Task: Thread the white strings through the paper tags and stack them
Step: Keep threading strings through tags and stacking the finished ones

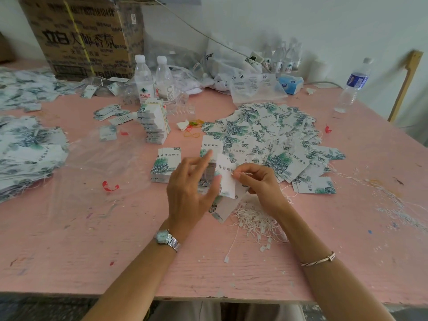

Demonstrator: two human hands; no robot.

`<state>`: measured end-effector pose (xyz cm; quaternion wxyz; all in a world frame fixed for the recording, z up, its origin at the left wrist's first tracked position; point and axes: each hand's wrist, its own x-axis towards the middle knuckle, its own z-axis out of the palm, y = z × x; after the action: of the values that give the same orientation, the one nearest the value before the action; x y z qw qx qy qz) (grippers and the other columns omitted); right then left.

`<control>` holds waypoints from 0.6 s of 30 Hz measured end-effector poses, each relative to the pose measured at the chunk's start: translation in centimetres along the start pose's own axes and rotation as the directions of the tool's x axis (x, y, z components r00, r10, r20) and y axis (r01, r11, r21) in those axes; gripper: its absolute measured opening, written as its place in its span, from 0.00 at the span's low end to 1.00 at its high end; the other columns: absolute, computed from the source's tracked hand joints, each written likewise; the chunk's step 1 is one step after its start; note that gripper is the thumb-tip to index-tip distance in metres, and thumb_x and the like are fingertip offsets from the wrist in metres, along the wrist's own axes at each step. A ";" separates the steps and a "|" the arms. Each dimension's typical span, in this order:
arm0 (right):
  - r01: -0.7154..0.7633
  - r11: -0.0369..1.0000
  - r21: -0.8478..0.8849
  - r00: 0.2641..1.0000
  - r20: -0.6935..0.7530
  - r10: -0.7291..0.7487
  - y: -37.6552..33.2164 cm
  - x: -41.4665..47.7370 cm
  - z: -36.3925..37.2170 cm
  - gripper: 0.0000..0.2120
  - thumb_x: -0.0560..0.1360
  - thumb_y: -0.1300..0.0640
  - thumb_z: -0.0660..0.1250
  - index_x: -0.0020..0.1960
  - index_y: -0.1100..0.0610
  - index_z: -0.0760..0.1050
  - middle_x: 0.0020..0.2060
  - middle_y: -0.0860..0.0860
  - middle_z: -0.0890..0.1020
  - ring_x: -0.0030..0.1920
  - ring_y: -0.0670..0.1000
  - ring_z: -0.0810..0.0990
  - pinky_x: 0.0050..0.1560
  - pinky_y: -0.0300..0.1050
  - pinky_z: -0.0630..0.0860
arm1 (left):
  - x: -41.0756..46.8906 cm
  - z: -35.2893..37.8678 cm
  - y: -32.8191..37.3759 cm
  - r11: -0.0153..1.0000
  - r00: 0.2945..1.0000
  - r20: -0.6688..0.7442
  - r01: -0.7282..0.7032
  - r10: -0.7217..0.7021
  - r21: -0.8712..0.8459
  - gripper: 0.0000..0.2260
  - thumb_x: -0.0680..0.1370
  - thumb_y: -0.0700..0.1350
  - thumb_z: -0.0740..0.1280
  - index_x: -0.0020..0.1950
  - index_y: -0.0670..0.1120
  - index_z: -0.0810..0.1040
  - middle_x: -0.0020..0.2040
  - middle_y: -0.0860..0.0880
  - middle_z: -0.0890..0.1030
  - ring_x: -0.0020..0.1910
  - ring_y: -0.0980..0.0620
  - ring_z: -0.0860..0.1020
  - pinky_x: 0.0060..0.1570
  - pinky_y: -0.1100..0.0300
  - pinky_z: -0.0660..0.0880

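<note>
Pink desk [92, 228], mid: left grip [187, 188] spread w/ thumb on paper tag [225, 181]; right grip [257, 181] pinches white string [241, 174] at tag edge.

Your hands, almost touching out front
Left hand [188, 191] has its fingers fanned out, right hand [257, 181] pinches its fingertips together.
</note>
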<state>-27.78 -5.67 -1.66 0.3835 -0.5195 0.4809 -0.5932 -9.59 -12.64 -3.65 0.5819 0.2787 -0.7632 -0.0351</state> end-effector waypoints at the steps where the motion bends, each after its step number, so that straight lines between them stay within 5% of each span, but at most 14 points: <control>1: 0.000 1.000 -0.001 1.000 0.031 0.000 0.0 0.0 0.1 0.03 0.77 0.66 0.69 0.45 0.61 0.80 0.32 0.43 0.81 0.29 0.39 0.73 0.29 0.28 0.66 | 0.1 -0.1 -0.1 0.994 0.995 -0.002 0.101 -0.101 -0.034 0.23 0.82 0.57 0.61 0.70 0.43 0.77 0.46 0.55 0.78 0.37 0.62 0.71 0.40 0.73 0.68; 4: -0.006 1.000 -0.014 0.994 0.106 0.008 0.1 -0.2 0.2 0.03 0.77 0.69 0.67 0.46 0.64 0.78 0.32 0.42 0.81 0.28 0.38 0.74 0.30 0.27 0.67 | 0.1 0.0 -0.1 0.933 0.939 0.069 0.342 -0.336 -0.109 0.24 0.79 0.59 0.62 0.70 0.48 0.76 0.34 0.64 0.74 0.31 0.62 0.71 0.34 0.75 0.64; 7: -0.005 0.999 -0.048 0.991 0.133 0.011 0.2 -0.1 0.5 0.02 0.78 0.69 0.67 0.47 0.65 0.78 0.32 0.41 0.81 0.28 0.37 0.75 0.30 0.26 0.67 | 0.0 0.3 0.0 0.866 0.889 0.163 0.456 -0.429 -0.207 0.19 0.76 0.61 0.65 0.62 0.53 0.81 0.38 0.66 0.80 0.31 0.57 0.74 0.35 0.60 0.73; 11: -0.004 1.000 0.011 0.995 0.103 0.003 0.1 0.0 0.5 0.04 0.78 0.66 0.67 0.45 0.60 0.78 0.38 0.44 0.80 0.30 0.39 0.72 0.29 0.28 0.65 | 0.0 0.6 -0.1 0.783 0.864 0.220 0.504 -0.453 -0.365 0.04 0.77 0.52 0.71 0.51 0.58 0.83 0.39 0.59 0.83 0.36 0.58 0.78 0.39 0.64 0.73; 14: -0.017 0.998 0.066 1.000 -0.016 0.018 0.1 0.3 -0.2 0.05 0.77 0.58 0.69 0.42 0.53 0.80 0.43 0.45 0.78 0.30 0.42 0.65 0.28 0.32 0.61 | 0.0 0.8 -0.1 0.723 0.851 0.263 0.525 -0.454 -0.449 0.07 0.78 0.45 0.73 0.51 0.57 0.83 0.41 0.60 0.84 0.38 0.60 0.78 0.38 0.69 0.71; 18: -0.012 0.999 0.045 0.999 -0.049 0.014 0.6 0.5 -0.5 0.05 0.78 0.56 0.69 0.44 0.53 0.79 0.36 0.46 0.76 0.28 0.42 0.64 0.27 0.33 0.60 | -0.3 1.2 0.0 0.689 0.851 0.316 0.525 -0.419 -0.500 0.06 0.78 0.44 0.72 0.54 0.50 0.84 0.43 0.57 0.84 0.39 0.59 0.78 0.39 0.68 0.72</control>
<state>-28.41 -6.16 -2.14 0.3869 -0.4930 0.4803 -0.6137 -10.61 -12.81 -4.32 0.5385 0.2749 -0.6674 -0.4347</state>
